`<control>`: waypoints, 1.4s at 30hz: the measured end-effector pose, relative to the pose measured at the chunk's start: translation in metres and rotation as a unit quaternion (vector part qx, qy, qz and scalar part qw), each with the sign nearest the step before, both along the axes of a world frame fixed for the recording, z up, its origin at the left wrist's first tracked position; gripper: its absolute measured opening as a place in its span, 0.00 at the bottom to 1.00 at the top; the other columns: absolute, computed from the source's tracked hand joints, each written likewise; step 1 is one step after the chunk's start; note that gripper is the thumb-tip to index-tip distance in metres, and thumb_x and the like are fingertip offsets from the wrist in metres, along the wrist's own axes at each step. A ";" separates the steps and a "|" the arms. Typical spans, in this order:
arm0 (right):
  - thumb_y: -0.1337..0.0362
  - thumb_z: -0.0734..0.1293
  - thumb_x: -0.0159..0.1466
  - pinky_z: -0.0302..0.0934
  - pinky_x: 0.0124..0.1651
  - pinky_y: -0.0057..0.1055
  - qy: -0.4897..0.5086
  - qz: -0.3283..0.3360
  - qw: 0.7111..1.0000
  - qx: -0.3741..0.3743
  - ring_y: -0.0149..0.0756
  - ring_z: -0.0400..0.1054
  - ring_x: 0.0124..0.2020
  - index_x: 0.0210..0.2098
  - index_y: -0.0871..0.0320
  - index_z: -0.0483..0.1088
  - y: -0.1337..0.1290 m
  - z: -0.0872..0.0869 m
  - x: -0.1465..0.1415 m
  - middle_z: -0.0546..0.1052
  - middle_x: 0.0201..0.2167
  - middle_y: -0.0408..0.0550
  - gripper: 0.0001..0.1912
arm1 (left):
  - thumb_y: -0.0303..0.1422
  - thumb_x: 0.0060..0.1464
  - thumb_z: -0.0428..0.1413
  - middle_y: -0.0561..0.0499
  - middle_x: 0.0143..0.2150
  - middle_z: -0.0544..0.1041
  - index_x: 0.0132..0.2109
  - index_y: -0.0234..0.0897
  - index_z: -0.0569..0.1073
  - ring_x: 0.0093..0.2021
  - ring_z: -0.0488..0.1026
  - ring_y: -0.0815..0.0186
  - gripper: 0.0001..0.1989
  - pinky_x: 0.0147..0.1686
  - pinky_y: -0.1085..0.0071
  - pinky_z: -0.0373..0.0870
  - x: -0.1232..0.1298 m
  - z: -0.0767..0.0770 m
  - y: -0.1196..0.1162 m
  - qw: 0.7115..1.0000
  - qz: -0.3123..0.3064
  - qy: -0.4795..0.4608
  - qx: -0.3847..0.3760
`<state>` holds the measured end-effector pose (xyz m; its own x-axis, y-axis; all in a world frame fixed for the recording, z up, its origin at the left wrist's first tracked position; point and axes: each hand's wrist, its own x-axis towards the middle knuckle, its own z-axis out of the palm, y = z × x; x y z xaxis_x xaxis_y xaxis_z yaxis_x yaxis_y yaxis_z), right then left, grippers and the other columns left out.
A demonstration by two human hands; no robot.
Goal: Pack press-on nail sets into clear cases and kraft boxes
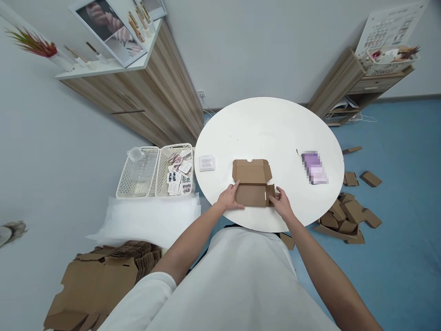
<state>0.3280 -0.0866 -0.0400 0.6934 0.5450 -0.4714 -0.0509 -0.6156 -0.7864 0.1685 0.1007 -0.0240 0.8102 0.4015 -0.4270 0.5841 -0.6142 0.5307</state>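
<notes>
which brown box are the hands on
The open brown box, the only one on the white table; the left hand touches its left edge, the right hand its right flap. Other boxes lie off the table.

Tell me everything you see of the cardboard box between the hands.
The box is plain brown and looks like thin cardboard. It lies open on the white table, partly folded. Its far panel has side flaps and a notch in the far edge; the near panel shows a narrow white slit or strip towards its right end. The left hand touches the left end, the right hand the right end flap.
</notes>
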 end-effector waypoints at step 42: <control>0.47 0.59 0.54 0.61 0.24 0.29 0.032 -0.017 0.998 -0.042 0.28 0.67 0.20 0.48 0.54 0.58 -0.010 0.009 -0.007 0.70 0.41 0.48 0.26 | 0.35 0.53 0.48 0.45 0.43 0.67 0.56 0.36 0.57 0.30 0.67 0.70 0.23 0.36 0.68 0.67 -0.018 -0.029 -0.046 0.967 0.196 -0.131 -0.100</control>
<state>0.3205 -0.0966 -0.0310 0.6780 0.4791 -0.5575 -0.1202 -0.6760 -0.7271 0.1509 0.0547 -0.0529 0.7036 0.6299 -0.3290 0.5805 -0.2423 0.7774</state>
